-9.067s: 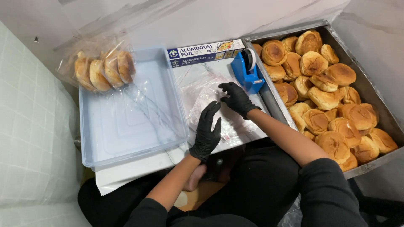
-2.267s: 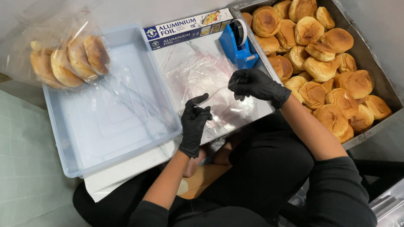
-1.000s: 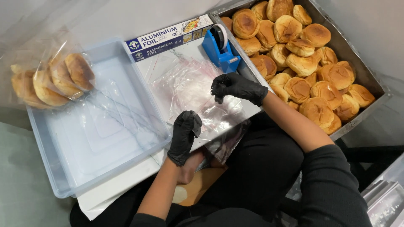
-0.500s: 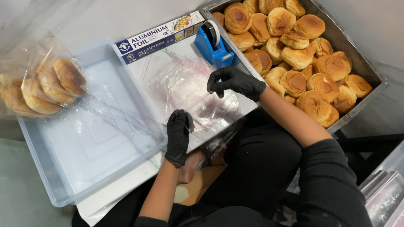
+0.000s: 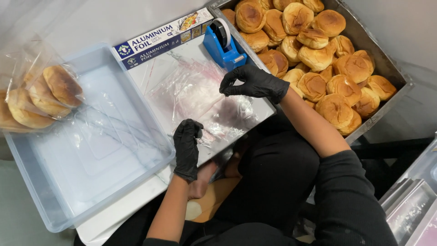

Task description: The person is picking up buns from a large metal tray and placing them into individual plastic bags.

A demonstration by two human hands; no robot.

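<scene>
- Left hand (image 5: 187,145) (black glove): pinches the near edge of a clear plastic bag (image 5: 195,98).
- Right hand (image 5: 254,83): fingertips pinched on the bag's far side.
- Bag: flat on white board (image 5: 136,207), beside tape dispenser (image 5: 223,44).
- Bread rolls (image 5: 318,54): metal tray (image 5: 387,68), board's right edge.

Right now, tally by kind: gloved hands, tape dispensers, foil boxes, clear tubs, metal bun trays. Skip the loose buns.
Black-gloved hands: 2, left hand and right hand, both at the clear plastic bags
Blue tape dispenser: 1
Foil box: 1
Clear plastic tub: 1
Metal bun tray: 1
Total: 6
</scene>
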